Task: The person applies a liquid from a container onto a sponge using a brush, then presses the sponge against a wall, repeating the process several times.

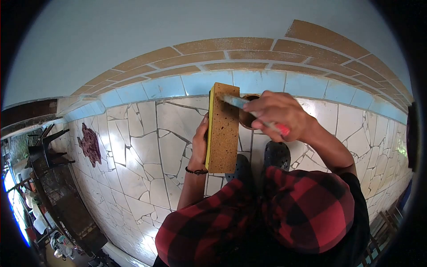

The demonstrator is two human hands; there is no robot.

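Spreading underneath, the pale floor (147,169) meets a row of blue tiles (200,83) at twelve o'clock. Near the dial's centre, the left hand (201,141) grasps the speckled brown block (224,138) by its yellow side, at the block's nine o'clock. A round container (245,122) sits at its two o'clock. Clenched there, the right hand (276,115) grips a red-ended tool (236,102), its blurred tip over the block's upper face.

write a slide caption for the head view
Left hand holding a yellow-edged sponge block, right hand holding a brush at its speckled brown face.
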